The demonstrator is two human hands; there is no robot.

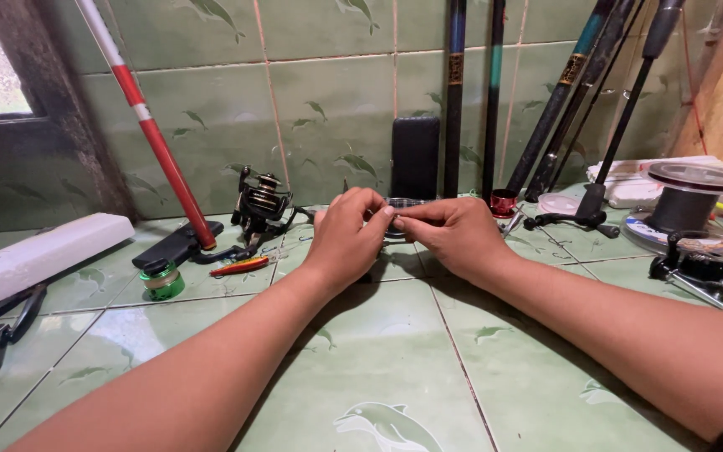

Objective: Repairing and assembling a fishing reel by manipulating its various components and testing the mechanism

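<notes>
Both hands (403,230) pinch a small clear item (401,203) (fingertips meeting).

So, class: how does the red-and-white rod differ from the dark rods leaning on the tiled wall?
The red-and-white rod leans steeply aslant on the left; the dark rods stand nearly upright in the middle. It has red and white bands; they are black with blue or green sections. Both rest on the counter.
</notes>
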